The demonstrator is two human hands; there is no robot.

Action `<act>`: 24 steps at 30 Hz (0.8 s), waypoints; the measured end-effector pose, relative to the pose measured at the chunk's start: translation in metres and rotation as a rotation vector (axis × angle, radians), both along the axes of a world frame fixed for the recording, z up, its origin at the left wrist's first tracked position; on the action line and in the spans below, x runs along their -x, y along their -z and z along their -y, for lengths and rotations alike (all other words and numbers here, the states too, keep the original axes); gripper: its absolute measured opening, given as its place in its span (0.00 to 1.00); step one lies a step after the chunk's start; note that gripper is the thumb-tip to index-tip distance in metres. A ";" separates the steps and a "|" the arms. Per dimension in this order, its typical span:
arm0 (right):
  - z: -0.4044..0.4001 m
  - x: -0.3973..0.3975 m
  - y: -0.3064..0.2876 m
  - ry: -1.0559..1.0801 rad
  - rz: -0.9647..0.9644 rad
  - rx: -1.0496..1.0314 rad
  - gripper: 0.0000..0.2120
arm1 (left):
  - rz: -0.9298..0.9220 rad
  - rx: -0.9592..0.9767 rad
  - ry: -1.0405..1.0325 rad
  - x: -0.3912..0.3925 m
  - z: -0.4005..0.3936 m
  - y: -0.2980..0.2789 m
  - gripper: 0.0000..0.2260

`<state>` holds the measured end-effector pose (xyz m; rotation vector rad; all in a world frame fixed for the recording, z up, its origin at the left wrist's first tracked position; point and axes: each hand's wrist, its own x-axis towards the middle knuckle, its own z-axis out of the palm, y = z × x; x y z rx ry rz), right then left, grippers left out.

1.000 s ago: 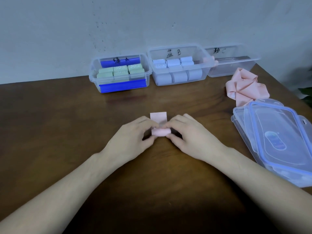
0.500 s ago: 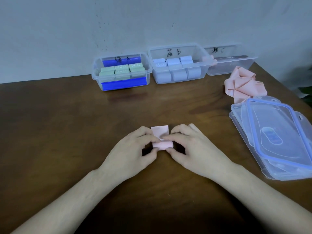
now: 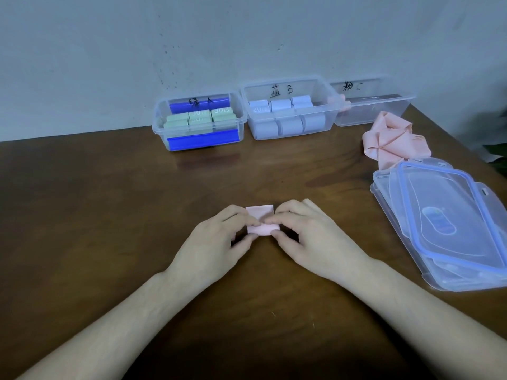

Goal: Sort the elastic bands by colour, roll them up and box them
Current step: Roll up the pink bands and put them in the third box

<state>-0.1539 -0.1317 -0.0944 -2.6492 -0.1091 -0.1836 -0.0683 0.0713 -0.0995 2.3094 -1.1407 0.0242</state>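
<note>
A pink elastic band [image 3: 260, 212] lies on the brown table mid-centre, partly rolled, its flat end pointing away from me. My left hand [image 3: 211, 242] pinches the roll's left end and my right hand [image 3: 310, 237] pinches its right end. Along the wall stand three clear boxes: the left box [image 3: 164, 133] holds green rolls, the middle box [image 3: 247, 116] holds pale blue rolls, and the right box [image 3: 384, 116] shows a bit of pink at its left end. Loose pink bands [image 3: 392, 141] lie heaped in front of the right box.
Stacked clear lids with blue seals [image 3: 450, 223] lie at the right edge of the table. A green plant leaf [image 3: 498, 154] shows beyond the table's right side. The grey wall stands right behind the boxes.
The roll in my fingers has advanced a little along the pink band, leaving a shorter flat end. The view has shifted slightly; my hands stay in the same place on the table.
</note>
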 end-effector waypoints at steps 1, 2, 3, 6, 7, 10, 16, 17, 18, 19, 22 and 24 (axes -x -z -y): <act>0.000 -0.001 0.000 0.003 0.002 0.010 0.17 | -0.016 0.001 -0.014 -0.002 0.001 0.000 0.09; 0.000 -0.002 0.000 0.004 0.000 0.023 0.18 | -0.031 0.001 -0.026 -0.003 0.001 -0.001 0.09; 0.000 -0.003 0.000 0.005 -0.004 0.034 0.18 | -0.041 -0.001 -0.035 -0.004 0.002 -0.001 0.09; 0.001 -0.008 0.000 0.005 0.000 0.037 0.14 | -0.032 0.000 -0.040 -0.005 0.004 0.001 0.10; 0.002 -0.010 0.001 0.007 0.011 0.036 0.12 | -0.021 0.007 -0.041 -0.005 0.005 0.001 0.10; 0.004 -0.013 0.002 0.018 0.031 0.043 0.13 | 0.045 -0.004 -0.030 -0.003 0.004 0.002 0.10; 0.005 -0.016 0.004 0.032 0.070 0.066 0.16 | 0.088 -0.043 -0.022 -0.010 0.006 0.004 0.11; 0.005 -0.017 0.005 0.026 0.082 0.058 0.16 | 0.078 -0.045 -0.025 -0.011 0.007 0.003 0.12; 0.005 -0.017 0.005 0.018 0.096 0.052 0.15 | 0.066 -0.053 -0.028 -0.012 0.008 0.002 0.12; 0.005 -0.018 0.005 0.012 0.108 0.050 0.13 | 0.054 -0.065 -0.031 -0.013 0.009 0.001 0.13; 0.005 -0.021 0.003 0.017 0.119 0.064 0.12 | 0.026 -0.119 -0.047 -0.015 0.011 0.000 0.17; 0.006 -0.023 0.003 0.023 0.114 0.072 0.12 | 0.017 -0.159 -0.062 -0.016 0.012 0.000 0.19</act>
